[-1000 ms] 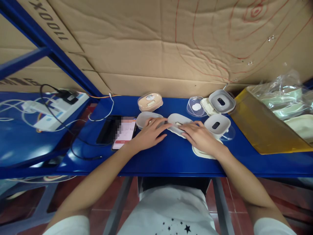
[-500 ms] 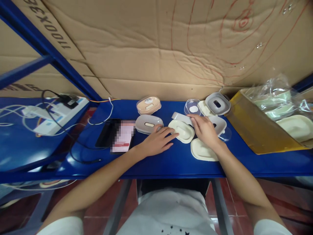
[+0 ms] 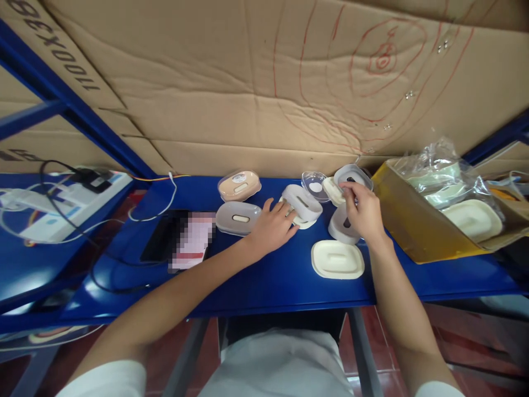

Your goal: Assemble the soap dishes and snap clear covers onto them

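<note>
My left hand (image 3: 275,229) lies palm down with its fingers apart, touching the left edge of a grey oval shell (image 3: 309,207). That shell rests tilted on a cream oval piece (image 3: 306,225), which is mostly covered. My right hand (image 3: 363,212) has its fingers bent together at the rear grey slotted shell (image 3: 353,173) and the cream part (image 3: 332,190) beside it. What lies between these fingertips is hidden. Under the right hand stands another grey slotted shell (image 3: 341,227). A cream oval lid (image 3: 338,259) lies in front, apart from both hands.
Left of my left hand sits a grey oval case (image 3: 237,218), with a peach case (image 3: 238,186) behind. A clear cover (image 3: 314,186) lies at the back. A phone (image 3: 192,240) and cables are left; a yellow-sided box (image 3: 403,220) of wrapped parts stands right.
The grey shell has come down onto the cream piece by my left hand. My right hand has left that shell and moved right to the rear grey parts. The view has shifted slightly.
</note>
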`<state>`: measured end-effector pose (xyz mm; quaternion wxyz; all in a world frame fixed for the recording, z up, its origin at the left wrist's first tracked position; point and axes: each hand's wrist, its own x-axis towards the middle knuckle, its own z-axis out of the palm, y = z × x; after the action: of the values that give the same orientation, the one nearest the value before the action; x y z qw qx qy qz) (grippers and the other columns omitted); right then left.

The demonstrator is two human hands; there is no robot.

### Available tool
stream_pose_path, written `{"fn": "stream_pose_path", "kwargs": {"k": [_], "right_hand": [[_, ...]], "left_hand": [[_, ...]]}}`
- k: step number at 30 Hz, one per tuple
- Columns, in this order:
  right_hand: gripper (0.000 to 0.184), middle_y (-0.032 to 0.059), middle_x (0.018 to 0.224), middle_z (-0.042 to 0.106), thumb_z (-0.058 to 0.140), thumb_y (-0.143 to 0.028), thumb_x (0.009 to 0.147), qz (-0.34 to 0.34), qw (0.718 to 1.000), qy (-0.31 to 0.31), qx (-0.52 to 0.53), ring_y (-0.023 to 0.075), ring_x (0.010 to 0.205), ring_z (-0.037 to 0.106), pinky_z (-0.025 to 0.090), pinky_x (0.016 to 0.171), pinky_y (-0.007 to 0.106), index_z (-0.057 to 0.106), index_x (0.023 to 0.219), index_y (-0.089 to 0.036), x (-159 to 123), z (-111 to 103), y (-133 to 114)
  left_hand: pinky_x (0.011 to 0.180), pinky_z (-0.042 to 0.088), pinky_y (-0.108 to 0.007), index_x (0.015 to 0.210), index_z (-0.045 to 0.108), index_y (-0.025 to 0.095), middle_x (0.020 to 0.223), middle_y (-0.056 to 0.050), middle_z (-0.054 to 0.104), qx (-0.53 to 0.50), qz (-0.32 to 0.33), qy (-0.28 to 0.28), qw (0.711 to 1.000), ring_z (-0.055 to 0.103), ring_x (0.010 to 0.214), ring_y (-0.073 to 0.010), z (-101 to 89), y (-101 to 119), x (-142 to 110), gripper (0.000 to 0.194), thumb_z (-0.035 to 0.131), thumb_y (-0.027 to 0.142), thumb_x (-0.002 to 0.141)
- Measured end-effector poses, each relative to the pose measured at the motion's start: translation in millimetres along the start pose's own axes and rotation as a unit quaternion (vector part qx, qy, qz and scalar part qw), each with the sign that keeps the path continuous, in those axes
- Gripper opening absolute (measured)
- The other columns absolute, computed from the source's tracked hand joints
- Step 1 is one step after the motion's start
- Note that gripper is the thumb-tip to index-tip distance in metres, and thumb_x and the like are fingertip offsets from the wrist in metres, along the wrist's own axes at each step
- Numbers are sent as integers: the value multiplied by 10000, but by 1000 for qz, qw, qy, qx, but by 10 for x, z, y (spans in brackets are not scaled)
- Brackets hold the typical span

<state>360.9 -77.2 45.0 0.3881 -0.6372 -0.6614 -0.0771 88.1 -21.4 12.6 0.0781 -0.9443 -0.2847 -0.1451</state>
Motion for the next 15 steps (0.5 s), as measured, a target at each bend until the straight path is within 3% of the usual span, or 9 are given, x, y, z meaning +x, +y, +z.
{"fn": "stream_pose_path", "kwargs": {"k": [3, 6, 9, 12, 15], "right_hand": [[319, 113, 1061, 818, 500, -364, 1109, -9, 1000, -17, -12, 281, 896, 749, 578, 888, 434, 775, 1163, -212, 6, -125, -36], [316, 136, 1221, 776, 520, -398, 1121, -27, 999, -39, -1, 317, 1135, 742, 579, 993, 469, 763, 1228, -226, -135, -280, -158], [311, 150, 1432, 674, 575, -367, 1109, -43, 998, -39, -23, 343, 1347, 657, 530, 1107, 521, 711, 1369, -265, -540, -419, -301], [292, 123, 1440, 696, 611, -282, 1092, -79, 991, -97, -37, 336, 1275, 693, 537, 1036, 522, 705, 1368, -300, -1110, -449, -432], [296, 100, 1396, 740, 614, -239, 1088, -79, 983, -162, -28, 331, 1232, 712, 546, 994, 527, 698, 1365, -298, -1557, -356, -586]], "left_hand": [[1081, 464, -533, 1233, 758, 149, 1277, -160, 774, -3, 0, 18, 1000, 720, 1162, -336, -133, 68, -155, 284, 555, 316, 1126], [1003, 486, -475, 1199, 759, 166, 1174, -117, 787, -33, 42, 45, 998, 729, 1066, -290, -221, 155, -420, 254, 551, 293, 1125], [951, 491, -443, 1121, 755, 179, 1081, -83, 777, -92, 90, 64, 990, 724, 998, -255, -220, 214, -700, 199, 574, 262, 1113], [940, 490, -435, 1063, 746, 183, 1061, -70, 770, -120, 114, 48, 985, 716, 968, -242, -174, 228, -891, 161, 597, 236, 1096], [970, 490, -431, 1180, 731, 181, 1137, -80, 773, -136, 131, 38, 981, 716, 992, -244, -147, 227, -958, 167, 607, 255, 1097]]}}
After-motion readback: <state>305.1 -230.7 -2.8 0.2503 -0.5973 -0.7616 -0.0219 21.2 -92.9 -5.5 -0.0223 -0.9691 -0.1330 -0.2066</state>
